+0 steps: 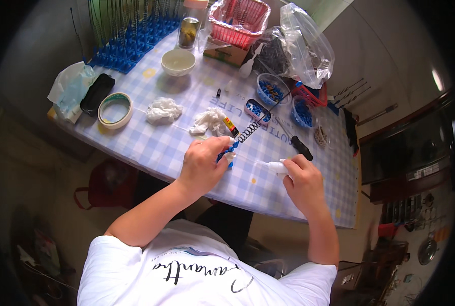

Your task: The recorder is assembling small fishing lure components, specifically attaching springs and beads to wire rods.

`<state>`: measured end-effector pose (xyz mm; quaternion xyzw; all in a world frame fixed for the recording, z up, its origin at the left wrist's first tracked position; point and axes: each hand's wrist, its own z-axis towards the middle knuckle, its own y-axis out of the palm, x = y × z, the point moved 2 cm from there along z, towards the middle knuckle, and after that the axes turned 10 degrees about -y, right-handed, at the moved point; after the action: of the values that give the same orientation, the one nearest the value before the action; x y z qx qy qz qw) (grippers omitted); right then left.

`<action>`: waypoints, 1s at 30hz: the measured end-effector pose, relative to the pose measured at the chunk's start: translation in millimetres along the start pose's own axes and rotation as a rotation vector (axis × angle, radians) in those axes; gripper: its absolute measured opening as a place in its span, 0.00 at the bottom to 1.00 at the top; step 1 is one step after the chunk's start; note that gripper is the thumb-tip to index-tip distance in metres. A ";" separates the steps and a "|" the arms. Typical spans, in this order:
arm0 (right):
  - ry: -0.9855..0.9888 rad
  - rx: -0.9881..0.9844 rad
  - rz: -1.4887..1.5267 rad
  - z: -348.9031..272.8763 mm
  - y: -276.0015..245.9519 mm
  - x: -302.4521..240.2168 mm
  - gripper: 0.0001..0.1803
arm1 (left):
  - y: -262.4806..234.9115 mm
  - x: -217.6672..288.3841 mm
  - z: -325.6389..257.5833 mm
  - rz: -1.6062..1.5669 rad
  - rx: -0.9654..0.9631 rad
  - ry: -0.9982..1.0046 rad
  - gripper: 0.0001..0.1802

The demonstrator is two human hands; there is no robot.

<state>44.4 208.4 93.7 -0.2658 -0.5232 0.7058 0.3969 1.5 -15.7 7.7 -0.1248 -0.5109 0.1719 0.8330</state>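
In front of you is the table [268, 196] with its checked cloth. The blue rack [130, 51], full of upright springs, stands at its far left; the red basket [230, 33] sits on a box at the far edge, left of the clear bag [309, 46]. Your left hand [202, 162] is over the near edge, its fingers closed on the blue piece [229, 151]. Your right hand [305, 179], farther right, grips the white bottle [277, 167], whose nozzle points left toward that piece, apart from it. Left of your hands lie the tape roll [106, 122] and two tissue wads, one [164, 110] near the roll, the other [209, 121] just beyond your left hand. The screwdriver [301, 148] lies beyond your right. A dark spring [248, 131] rises from beside your left fingertips; you cannot tell whether it joins the blue piece. The small yellow-and-black tube [231, 126] is beside the nearer wad.
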 end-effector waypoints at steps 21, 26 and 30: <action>0.200 -0.455 0.661 10.8 -17.5 19.6 0.13 | 2.3 -1.9 -1.6 0.031 0.009 0.032 0.18; 0.200 -0.449 0.683 12.4 -20.2 19.9 0.13 | 2.1 -2.5 -1.3 0.050 0.011 0.043 0.17; 0.218 -0.470 0.701 13.6 -22.0 20.1 0.13 | 2.3 -1.8 -1.4 0.042 0.015 0.053 0.17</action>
<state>28.9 221.1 119.7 -0.5833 -0.5030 0.6273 0.1149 1.6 -14.3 4.7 -0.1339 -0.4845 0.1896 0.8434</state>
